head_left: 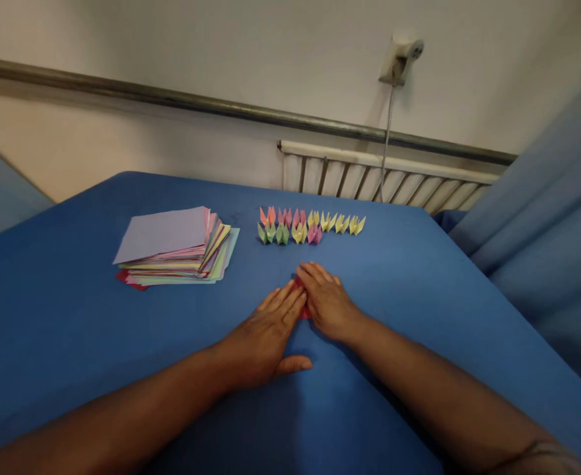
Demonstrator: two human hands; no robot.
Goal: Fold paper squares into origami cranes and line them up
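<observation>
A small piece of red paper [305, 313] lies on the blue table, mostly covered by my two hands. My left hand [268, 336] rests flat on its left side, fingers stretched out and thumb spread toward me. From the right, my right hand [327, 297] presses down on the paper with its fingers extended, and its fingertips reach past those of the left. How the paper is folded under the hands cannot be seen. Beyond them stand two rows of small folded paper figures [299, 232] in orange, pink, yellow and green.
To the left lies a thick, uneven stack of coloured paper sheets [164, 234], lilac on top. The blue table [72, 330] meets a wall with a metal rail [211, 105] and a white radiator [360, 161]. A cord hangs from a socket [394, 63]. Blue curtains [558, 198] hang at right.
</observation>
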